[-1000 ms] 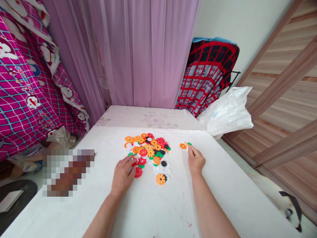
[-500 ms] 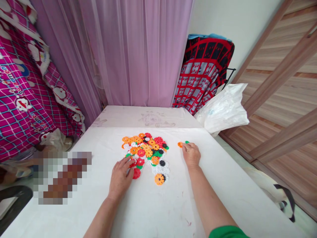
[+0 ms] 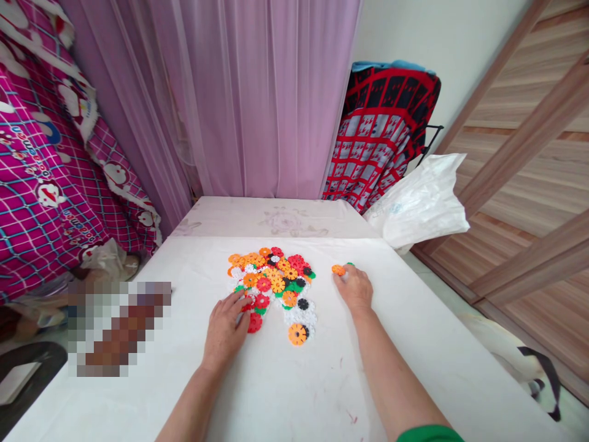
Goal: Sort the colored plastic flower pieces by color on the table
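Note:
A heap of flower-shaped plastic discs (image 3: 278, 285) in orange, red, white, green and black lies in the middle of the white table. My left hand (image 3: 226, 328) rests on the heap's near left side, fingers loosely spread over a few red discs (image 3: 262, 301). To the right of the heap, my right hand (image 3: 355, 287) has its fingertips closed on an orange disc (image 3: 338, 270) at the table surface. A green disc (image 3: 350, 264) shows partly behind its knuckles. An orange disc (image 3: 297, 334) lies at the heap's near edge.
A white plastic bag (image 3: 421, 202) stands beyond the table's right edge. Purple curtains (image 3: 267, 98) hang behind the table, and wooden doors (image 3: 519, 166) stand at the right. A blurred patch (image 3: 124, 331) covers something on the left side of the table.
My right hand's fingers have shifted slightly around the orange disc, and less of the green disc shows. The left hand stays on the heap. The whole view has shifted a little.

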`<act>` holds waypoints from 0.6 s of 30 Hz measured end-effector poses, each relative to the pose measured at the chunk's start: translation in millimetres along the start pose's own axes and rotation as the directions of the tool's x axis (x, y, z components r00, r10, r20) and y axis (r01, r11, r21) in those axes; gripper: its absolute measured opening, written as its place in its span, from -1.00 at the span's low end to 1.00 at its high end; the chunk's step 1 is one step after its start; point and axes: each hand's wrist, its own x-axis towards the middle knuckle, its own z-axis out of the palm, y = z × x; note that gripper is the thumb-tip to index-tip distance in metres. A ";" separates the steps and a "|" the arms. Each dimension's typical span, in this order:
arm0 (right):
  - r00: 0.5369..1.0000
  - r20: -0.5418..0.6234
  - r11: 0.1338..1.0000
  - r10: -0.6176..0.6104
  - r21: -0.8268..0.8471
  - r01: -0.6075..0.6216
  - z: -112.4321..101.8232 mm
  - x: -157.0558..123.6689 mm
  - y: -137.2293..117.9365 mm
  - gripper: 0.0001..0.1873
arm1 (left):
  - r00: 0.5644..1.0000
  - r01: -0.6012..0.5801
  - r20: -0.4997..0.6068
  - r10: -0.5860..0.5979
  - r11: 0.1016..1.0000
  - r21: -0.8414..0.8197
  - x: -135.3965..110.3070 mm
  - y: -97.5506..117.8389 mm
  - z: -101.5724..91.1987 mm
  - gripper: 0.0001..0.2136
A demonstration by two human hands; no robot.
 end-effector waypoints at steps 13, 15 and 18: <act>0.996 0.030 0.997 -0.078 0.014 0.078 3.5 6.5 -1.4 -0.69 | 1.000 -0.015 -0.007 0.015 1.000 0.007 -0.1 -6.1 3.5 -0.70; 0.997 0.030 0.998 -0.068 0.000 0.068 3.9 7.4 -1.7 -0.70 | 1.000 -0.021 -0.015 0.021 1.000 0.010 -0.3 -5.8 3.9 -0.69; 0.999 0.008 0.999 -0.032 -0.025 0.033 5.8 7.2 -0.9 -0.71 | 1.000 -0.022 -0.019 0.022 1.000 0.015 -0.7 -4.7 3.9 -0.69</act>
